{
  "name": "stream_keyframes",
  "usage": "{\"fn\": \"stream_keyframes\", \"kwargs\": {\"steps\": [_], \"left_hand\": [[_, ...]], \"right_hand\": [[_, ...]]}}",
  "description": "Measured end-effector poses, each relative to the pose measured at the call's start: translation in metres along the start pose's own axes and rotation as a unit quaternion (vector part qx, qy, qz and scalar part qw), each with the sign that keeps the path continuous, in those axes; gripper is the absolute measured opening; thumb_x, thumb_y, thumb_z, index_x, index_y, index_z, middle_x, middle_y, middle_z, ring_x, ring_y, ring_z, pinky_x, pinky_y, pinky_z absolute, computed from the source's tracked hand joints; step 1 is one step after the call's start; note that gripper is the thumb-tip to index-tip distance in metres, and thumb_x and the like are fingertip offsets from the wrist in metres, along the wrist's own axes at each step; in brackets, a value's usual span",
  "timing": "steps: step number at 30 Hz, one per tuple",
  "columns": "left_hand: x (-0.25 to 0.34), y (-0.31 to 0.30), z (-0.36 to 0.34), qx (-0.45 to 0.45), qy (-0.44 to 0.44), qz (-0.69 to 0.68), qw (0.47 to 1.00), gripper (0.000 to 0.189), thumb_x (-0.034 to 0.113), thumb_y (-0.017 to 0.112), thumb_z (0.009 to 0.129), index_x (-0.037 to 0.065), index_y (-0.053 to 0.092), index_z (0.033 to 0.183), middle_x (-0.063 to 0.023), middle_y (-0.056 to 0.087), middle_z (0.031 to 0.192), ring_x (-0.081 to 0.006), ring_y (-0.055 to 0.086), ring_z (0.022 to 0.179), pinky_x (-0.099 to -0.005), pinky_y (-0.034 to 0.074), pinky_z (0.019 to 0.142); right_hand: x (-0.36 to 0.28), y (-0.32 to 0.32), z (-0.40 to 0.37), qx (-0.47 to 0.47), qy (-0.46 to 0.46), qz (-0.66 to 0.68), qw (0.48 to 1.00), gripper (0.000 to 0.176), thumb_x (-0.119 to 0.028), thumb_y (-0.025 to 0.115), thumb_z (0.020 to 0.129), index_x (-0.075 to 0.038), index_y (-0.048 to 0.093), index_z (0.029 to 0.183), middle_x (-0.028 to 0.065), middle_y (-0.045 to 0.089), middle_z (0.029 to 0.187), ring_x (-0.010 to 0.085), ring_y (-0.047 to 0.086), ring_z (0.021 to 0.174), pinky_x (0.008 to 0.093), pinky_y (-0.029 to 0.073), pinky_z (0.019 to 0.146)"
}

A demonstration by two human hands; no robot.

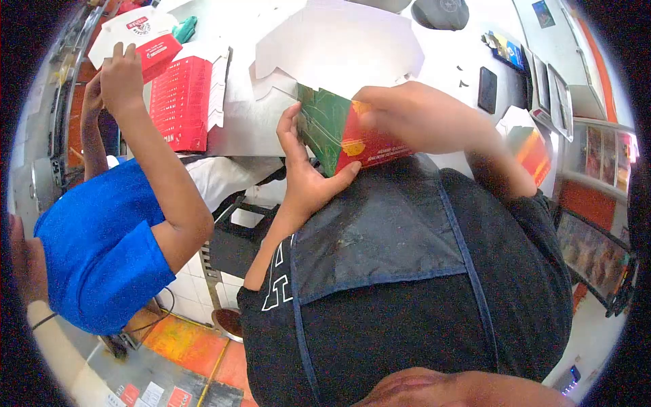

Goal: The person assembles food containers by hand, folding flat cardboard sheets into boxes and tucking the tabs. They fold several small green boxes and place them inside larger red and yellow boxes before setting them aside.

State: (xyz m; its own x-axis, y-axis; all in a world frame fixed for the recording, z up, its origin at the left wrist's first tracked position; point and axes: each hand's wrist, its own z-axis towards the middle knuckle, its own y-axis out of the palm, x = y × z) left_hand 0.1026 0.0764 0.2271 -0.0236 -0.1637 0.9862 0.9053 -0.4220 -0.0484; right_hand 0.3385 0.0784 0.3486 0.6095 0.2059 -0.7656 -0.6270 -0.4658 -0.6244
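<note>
In front of my chest is a partly folded cardboard food box [324, 129], with a green panel, a red panel and a wide pale flap spread out behind. My left hand [310, 173] grips its near left corner, thumb on the lower red edge and fingers along the green side. Over the red panel, my right hand [424, 117] is smeared by motion; its fingertips touch or hover at the panel's upper part, and how they are bent does not show clearly.
A person in a blue shirt [108, 237] at left handles a red and white box [152, 51]. Beside them lies a stack of red cartons [180, 105]. At right on the white table [234, 139] are a phone [487, 89], a dark cap [441, 12] and another printed box [530, 150].
</note>
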Motion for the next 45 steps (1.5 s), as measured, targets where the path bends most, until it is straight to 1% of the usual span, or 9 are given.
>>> {"fn": "stream_keyframes", "kwargs": {"steps": [12, 18, 20, 24, 27, 30, 33, 36, 45], "left_hand": [[-0.001, -0.004, -0.007, 0.003, 0.002, 0.022, 1.0, 0.118, 0.026, 0.093, 0.067, 0.001, 0.018, 0.155, -0.0176, 0.035, 0.146, -0.0305, 0.041, 0.136, -0.044, 0.032, 0.117], [0.003, -0.005, -0.005, 0.013, 0.036, 0.078, 0.996, 0.117, 0.025, 0.093, 0.066, 0.001, 0.021, 0.155, -0.0186, 0.036, 0.147, -0.0313, 0.041, 0.137, -0.0433, 0.032, 0.117], [0.01, -0.005, -0.003, 0.013, 0.036, 0.11, 0.993, 0.116, 0.026, 0.093, 0.066, 0.001, 0.023, 0.155, -0.0187, 0.037, 0.147, -0.0316, 0.041, 0.137, -0.0432, 0.033, 0.117], [0.004, -0.006, -0.003, 0.019, 0.018, 0.048, 0.998, 0.114, 0.025, 0.093, 0.065, 0.002, 0.027, 0.154, -0.0177, 0.039, 0.146, -0.0308, 0.043, 0.137, -0.0431, 0.033, 0.116], [0.006, -0.006, -0.005, 0.022, 0.016, 0.039, 0.999, 0.113, 0.025, 0.093, 0.065, 0.001, 0.028, 0.154, -0.0174, 0.041, 0.145, -0.03, 0.045, 0.135, -0.0429, 0.034, 0.116], [0.01, -0.007, -0.003, 0.017, -0.001, 0.037, 0.999, 0.113, 0.026, 0.093, 0.065, 0.001, 0.028, 0.154, -0.0175, 0.043, 0.144, -0.0296, 0.046, 0.135, -0.0427, 0.035, 0.115], [0.011, -0.005, -0.002, 0.01, -0.003, 0.03, 1.0, 0.113, 0.027, 0.092, 0.065, 0.002, 0.028, 0.154, -0.0176, 0.043, 0.144, -0.0295, 0.046, 0.135, -0.0427, 0.035, 0.115], [0.009, -0.004, 0.001, 0.0, -0.001, 0.014, 1.0, 0.114, 0.027, 0.092, 0.065, 0.003, 0.027, 0.155, -0.0181, 0.042, 0.145, -0.0301, 0.045, 0.136, -0.0432, 0.035, 0.116], [0.023, 0.001, 0.005, -0.012, -0.048, -0.005, 0.999, 0.124, 0.029, 0.092, 0.068, 0.006, 0.011, 0.158, -0.0249, 0.038, 0.149, -0.034, 0.042, 0.139, -0.0462, 0.033, 0.116]], "right_hand": [[-0.008, 0.014, -0.002, 0.007, -0.041, -0.03, 0.999, 0.019, -0.028, 0.057, 0.102, -0.01, 0.06, 0.107, 0.0182, 0.069, 0.086, 0.0432, 0.067, 0.081, 0.0508, 0.051, 0.069], [-0.015, 0.012, 0.003, 0.041, -0.04, -0.116, 0.992, 0.031, -0.037, 0.062, 0.101, -0.008, 0.064, 0.089, 0.0172, 0.067, 0.074, 0.04, 0.066, 0.071, 0.047, 0.05, 0.062], [-0.008, 0.012, 0.008, 0.036, -0.06, -0.073, 0.995, 0.033, -0.037, 0.066, 0.099, -0.007, 0.065, 0.086, 0.0162, 0.067, 0.072, 0.0346, 0.066, 0.066, 0.0427, 0.05, 0.061], [-0.002, 0.012, 0.014, -0.003, -0.066, 0.035, 0.997, 0.033, -0.033, 0.071, 0.096, -0.002, 0.065, 0.086, 0.0129, 0.067, 0.069, 0.0203, 0.064, 0.061, 0.0339, 0.048, 0.059], [0.005, 0.015, 0.013, -0.007, -0.094, 0.143, 0.985, 0.029, -0.027, 0.071, 0.097, 0.0, 0.064, 0.089, 0.0096, 0.063, 0.067, 0.0138, 0.059, 0.062, 0.0312, 0.046, 0.058], [0.009, 0.012, 0.012, -0.022, -0.071, 0.142, 0.987, 0.021, -0.019, 0.076, 0.093, -0.001, 0.067, 0.086, 0.01, 0.063, 0.069, 0.0197, 0.061, 0.06, 0.0339, 0.05, 0.059], [0.016, 0.011, 0.012, -0.016, -0.107, 0.072, 0.992, 0.018, -0.017, 0.077, 0.091, -0.001, 0.069, 0.088, 0.0101, 0.065, 0.07, 0.0196, 0.062, 0.061, 0.033, 0.05, 0.059], [0.018, 0.011, 0.011, 0.008, -0.123, 0.08, 0.989, 0.025, -0.024, 0.071, 0.096, 0.001, 0.065, 0.096, 0.0125, 0.058, 0.068, 0.0151, 0.055, 0.062, 0.0325, 0.047, 0.059], [0.016, 0.012, 0.008, 0.09, -0.116, 0.091, 0.985, 0.028, -0.026, 0.074, 0.092, 0.0, 0.064, 0.093, 0.016, 0.061, 0.072, 0.0225, 0.056, 0.061, 0.0353, 0.047, 0.06]]}}
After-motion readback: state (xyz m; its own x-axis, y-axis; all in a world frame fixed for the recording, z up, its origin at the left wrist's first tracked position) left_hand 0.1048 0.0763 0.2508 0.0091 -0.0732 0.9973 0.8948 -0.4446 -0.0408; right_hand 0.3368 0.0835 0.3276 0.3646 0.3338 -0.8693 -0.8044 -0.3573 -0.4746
